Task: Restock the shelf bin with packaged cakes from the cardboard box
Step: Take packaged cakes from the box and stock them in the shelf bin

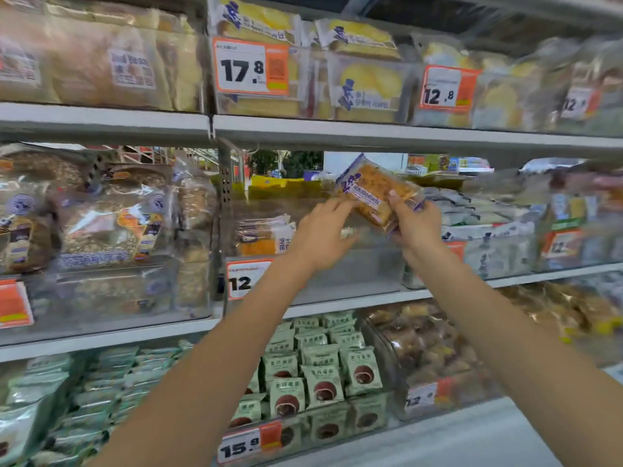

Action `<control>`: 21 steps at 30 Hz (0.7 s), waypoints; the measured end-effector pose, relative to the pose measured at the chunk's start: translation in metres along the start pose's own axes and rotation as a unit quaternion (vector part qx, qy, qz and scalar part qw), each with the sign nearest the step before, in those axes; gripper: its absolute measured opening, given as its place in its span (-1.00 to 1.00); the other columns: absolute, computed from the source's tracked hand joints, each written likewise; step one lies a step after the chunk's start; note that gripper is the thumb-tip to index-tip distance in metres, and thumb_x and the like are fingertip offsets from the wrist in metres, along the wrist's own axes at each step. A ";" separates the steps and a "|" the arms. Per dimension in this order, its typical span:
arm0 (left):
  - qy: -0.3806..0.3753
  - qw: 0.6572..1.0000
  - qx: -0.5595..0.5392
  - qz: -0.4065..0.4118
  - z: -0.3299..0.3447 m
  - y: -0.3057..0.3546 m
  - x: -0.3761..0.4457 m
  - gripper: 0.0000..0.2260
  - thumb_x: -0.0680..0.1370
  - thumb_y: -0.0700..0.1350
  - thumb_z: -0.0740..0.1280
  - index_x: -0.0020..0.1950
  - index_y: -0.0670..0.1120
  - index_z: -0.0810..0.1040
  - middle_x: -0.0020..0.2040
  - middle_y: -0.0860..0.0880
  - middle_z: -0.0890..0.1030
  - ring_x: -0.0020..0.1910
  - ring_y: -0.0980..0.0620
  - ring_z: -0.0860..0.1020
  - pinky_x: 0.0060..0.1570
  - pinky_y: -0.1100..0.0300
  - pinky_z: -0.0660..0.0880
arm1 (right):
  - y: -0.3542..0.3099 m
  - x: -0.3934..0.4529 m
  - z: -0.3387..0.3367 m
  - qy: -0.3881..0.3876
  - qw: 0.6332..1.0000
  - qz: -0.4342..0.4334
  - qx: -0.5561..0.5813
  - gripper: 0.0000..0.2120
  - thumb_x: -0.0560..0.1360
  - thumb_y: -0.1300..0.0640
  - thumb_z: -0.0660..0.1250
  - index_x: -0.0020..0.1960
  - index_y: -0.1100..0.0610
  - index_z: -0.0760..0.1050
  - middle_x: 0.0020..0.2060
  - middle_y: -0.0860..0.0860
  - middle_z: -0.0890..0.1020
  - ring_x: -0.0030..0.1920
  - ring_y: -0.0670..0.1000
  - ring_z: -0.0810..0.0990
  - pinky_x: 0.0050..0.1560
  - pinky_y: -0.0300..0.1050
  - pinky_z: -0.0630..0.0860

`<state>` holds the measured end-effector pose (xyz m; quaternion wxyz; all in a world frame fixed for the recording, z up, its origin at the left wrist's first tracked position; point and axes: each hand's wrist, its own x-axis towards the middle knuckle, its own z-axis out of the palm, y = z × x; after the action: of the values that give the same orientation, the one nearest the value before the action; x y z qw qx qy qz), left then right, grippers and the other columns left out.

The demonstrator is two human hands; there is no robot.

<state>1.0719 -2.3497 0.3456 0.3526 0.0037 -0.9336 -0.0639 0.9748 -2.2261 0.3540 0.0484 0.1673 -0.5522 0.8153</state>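
A packaged cake (372,190), orange-brown in a clear wrapper with purple print, is held tilted above the clear shelf bin (337,267) on the middle shelf. My right hand (416,224) grips its lower right end. My left hand (323,234) touches its lower left edge with loosely bent fingers. The bin is nearly bare; one similar pack (263,235) lies at its back left. A price tag reading 12 (247,279) hangs on the bin's front. The cardboard box is out of view.
Clear bins of bagged bread (101,224) stand to the left and grey packs (478,214) to the right. Yellow cakes (367,85) fill the shelf above. Green packets (323,369) lie on the shelf below. Shelf edges run across at top and bottom.
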 end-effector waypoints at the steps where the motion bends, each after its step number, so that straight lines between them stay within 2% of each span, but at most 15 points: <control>1: -0.034 0.999 -0.009 -0.008 0.012 0.006 0.007 -0.47 0.54 0.05 0.32 0.46 -0.06 0.30 0.37 -0.12 0.41 0.34 -0.14 0.37 0.25 -0.05 0.37 | -0.002 0.011 -0.011 0.017 1.000 0.015 0.016 -0.84 0.47 0.09 0.42 -0.13 0.05 0.43 0.01 0.12 0.62 0.00 0.14 0.63 -0.03 0.13 0.59; 3: -0.086 0.996 -0.022 -0.027 0.032 0.015 0.017 -0.50 0.55 0.10 0.30 0.43 -0.07 0.33 0.35 -0.13 0.45 0.32 -0.14 0.40 0.24 -0.04 0.39 | -0.007 0.035 -0.030 0.035 0.996 0.057 0.064 -0.85 0.50 0.14 0.38 -0.03 0.15 0.44 0.00 0.13 0.61 0.00 0.15 0.64 -0.02 0.20 0.58; 5: -0.113 0.992 -0.032 -0.050 0.046 0.019 0.024 -0.54 0.56 0.11 0.28 0.39 -0.09 0.37 0.31 -0.14 0.47 0.27 -0.13 0.44 0.20 -0.03 0.42 | -0.014 0.058 -0.044 0.031 0.989 0.099 0.107 -0.91 0.55 0.22 0.30 0.00 0.17 0.40 -0.05 0.13 0.58 -0.06 0.12 0.62 -0.02 0.18 0.58; 7: -0.124 0.989 -0.046 -0.064 0.054 0.021 0.028 -0.57 0.58 0.08 0.27 0.36 -0.11 0.39 0.27 -0.16 0.50 0.22 -0.12 0.47 0.16 0.01 0.43 | -0.015 0.086 -0.053 0.020 0.988 0.118 0.096 -0.89 0.56 0.25 0.27 0.06 0.22 0.38 -0.03 0.15 0.54 -0.06 0.11 0.59 -0.01 0.13 0.59; 10: -0.125 0.987 -0.063 -0.076 0.058 0.018 0.035 -0.61 0.58 0.04 0.28 0.33 -0.13 0.41 0.21 -0.14 0.53 0.16 -0.10 0.50 0.08 0.10 0.43 | -0.007 0.120 -0.060 -0.022 0.990 0.134 0.041 -0.58 0.52 0.27 0.32 0.33 0.24 0.27 -0.06 0.15 0.54 -0.21 0.03 0.61 -0.20 0.00 0.64; 12: -0.125 0.984 -0.090 -0.088 0.060 0.016 0.042 -0.64 0.57 0.01 0.31 0.29 -0.13 0.44 0.14 -0.14 0.56 0.11 -0.10 0.52 0.04 0.10 0.44 | 0.001 0.135 -0.063 -0.052 0.991 0.123 0.027 -0.40 0.48 0.35 0.36 0.38 0.04 0.15 0.06 0.18 0.55 -0.21 0.03 0.68 -0.19 0.00 0.64; 14: -0.130 0.981 -0.113 -0.092 0.062 0.015 0.048 -0.68 0.56 -0.03 0.33 0.27 -0.12 0.47 0.09 -0.13 0.58 0.06 -0.08 0.54 0.01 0.12 0.44 | 0.002 0.135 -0.061 -0.059 0.995 0.086 -0.005 -0.17 0.43 0.42 0.37 0.37 -0.19 -0.01 0.31 0.24 0.41 0.02 0.12 0.64 -0.12 0.04 0.63; 15: -0.137 0.979 -0.123 -0.089 0.064 0.015 0.051 -0.70 0.56 -0.06 0.33 0.26 -0.12 0.48 0.08 -0.13 0.58 0.05 -0.08 0.54 -0.01 0.14 0.44 | 0.002 0.132 -0.060 -0.057 0.995 0.049 -0.063 -0.10 0.44 0.41 0.37 0.44 -0.19 -0.09 0.38 0.23 0.32 0.17 0.16 0.56 0.01 0.07 0.60; 16: -0.145 0.977 -0.133 -0.081 0.065 0.017 0.053 -0.73 0.57 -0.10 0.32 0.25 -0.12 0.49 0.07 -0.13 0.58 0.05 -0.08 0.54 -0.01 0.15 0.44 | 0.004 0.133 -0.060 -0.038 0.988 0.007 -0.151 -0.11 0.47 0.36 0.37 0.50 -0.11 -0.12 0.41 0.21 0.29 0.26 0.18 0.48 0.12 0.04 0.54; 17: -0.154 0.975 -0.141 -0.073 0.066 0.018 0.054 -0.75 0.58 -0.13 0.30 0.24 -0.12 0.50 0.05 -0.12 0.58 0.04 -0.08 0.54 -0.01 0.15 0.44 | 0.004 0.132 -0.059 -0.015 0.966 -0.046 -0.255 -0.22 0.50 0.28 0.35 0.52 -0.02 -0.04 0.40 0.20 0.31 0.29 0.19 0.44 0.17 0.01 0.48; 19: -0.162 0.974 -0.144 -0.057 0.067 0.020 0.055 -0.78 0.59 -0.16 0.27 0.23 -0.12 0.52 0.02 -0.10 0.56 0.03 -0.06 0.54 -0.04 0.17 0.44 | 0.007 0.133 -0.057 0.018 0.885 -0.116 -0.451 -0.54 0.57 0.07 0.26 0.43 0.08 0.26 0.35 0.21 0.37 0.32 0.22 0.37 0.23 0.03 0.36; 21: -0.159 0.977 -0.136 -0.043 0.066 0.019 0.053 -0.79 0.59 -0.14 0.28 0.22 -0.13 0.53 0.02 -0.11 0.57 -0.02 -0.02 0.52 -0.07 0.23 0.39 | 0.012 0.134 -0.056 0.019 0.815 -0.132 -0.563 -0.62 0.62 -0.05 0.09 0.32 0.10 0.43 0.36 0.26 0.37 0.44 0.21 0.19 0.32 0.09 0.20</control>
<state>0.9892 -2.3256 0.3334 0.1937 -0.0145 -0.9593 -0.2051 0.8335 -2.1934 0.3686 0.2519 0.1667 -0.8865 0.3505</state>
